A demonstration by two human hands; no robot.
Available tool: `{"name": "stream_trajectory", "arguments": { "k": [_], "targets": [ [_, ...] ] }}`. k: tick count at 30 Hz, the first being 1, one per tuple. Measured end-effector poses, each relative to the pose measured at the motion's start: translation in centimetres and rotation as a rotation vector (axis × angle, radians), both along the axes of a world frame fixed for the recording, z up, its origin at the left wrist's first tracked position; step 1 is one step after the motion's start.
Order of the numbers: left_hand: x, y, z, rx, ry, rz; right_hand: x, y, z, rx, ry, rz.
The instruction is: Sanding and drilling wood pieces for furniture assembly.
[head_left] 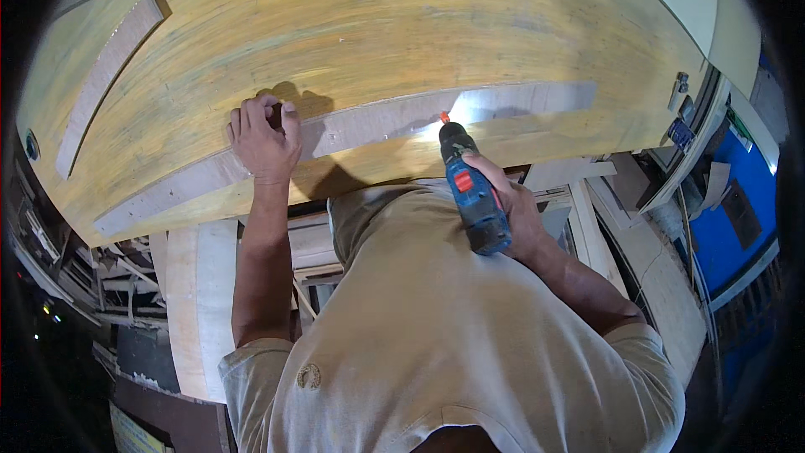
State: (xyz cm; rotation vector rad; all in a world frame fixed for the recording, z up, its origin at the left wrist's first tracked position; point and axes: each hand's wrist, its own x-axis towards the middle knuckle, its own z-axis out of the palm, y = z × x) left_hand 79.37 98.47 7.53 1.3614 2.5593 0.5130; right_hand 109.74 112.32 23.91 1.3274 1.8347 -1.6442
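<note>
A cordless drill [476, 201], blue and black with a red switch, is gripped in my right hand [521, 216]. Its orange-red tip [444, 117] points at a long pale wooden strip [360, 127], and its lamp lights the strip just beyond. Whether the tip touches the wood, I cannot tell. My left hand [267, 141] rests over the same strip, left of the drill, with fingers curled and the thumb bent toward them. Anything inside those fingers is hidden. Under the strip lies a broad yellowish wooden board [352, 42].
A shorter wooden strip [109, 84] lies slanted at the board's far left. Metal fittings [681, 101] sit at its right end. Pale planks [201, 302] and scrap wood stand below the near edge. Farther right is a blue panel [738, 210].
</note>
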Motion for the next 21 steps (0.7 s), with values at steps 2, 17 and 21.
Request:
{"name": "stream_trajectory", "arguments": {
  "k": [2, 17, 21],
  "targets": [
    [0.2, 0.1, 0.0, 0.021, -0.013, 0.01, 0.4, -0.5, -0.1, 0.004, -0.012, -0.017],
    [6.1, 3.7, 2.0, 0.228, 0.006, -0.015, 10.9, -5.2, 3.0, 0.247, 0.24, -0.669],
    [12.1, 7.4, 1.1, 0.234, -0.161, -0.038, 12.1, -2.3, 1.6, 0.212, 0.236, -0.671]
  ]
}}
